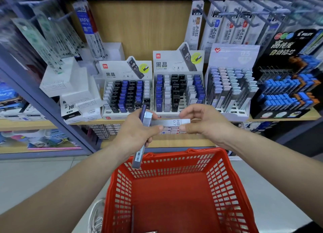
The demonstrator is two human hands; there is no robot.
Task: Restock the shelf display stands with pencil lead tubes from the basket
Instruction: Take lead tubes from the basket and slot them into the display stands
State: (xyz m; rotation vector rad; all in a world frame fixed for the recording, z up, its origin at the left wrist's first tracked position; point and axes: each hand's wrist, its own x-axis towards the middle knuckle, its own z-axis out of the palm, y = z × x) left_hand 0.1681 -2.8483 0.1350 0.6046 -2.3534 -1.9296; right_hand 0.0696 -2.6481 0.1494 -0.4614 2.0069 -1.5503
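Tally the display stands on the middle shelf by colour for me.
White stands: 2
Lilac stand: 1
Black stand: 1
Total: 4

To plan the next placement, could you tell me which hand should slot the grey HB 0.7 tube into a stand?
Probably the right hand: it pinches only the grey tube, while the left hand also grips other tubes.
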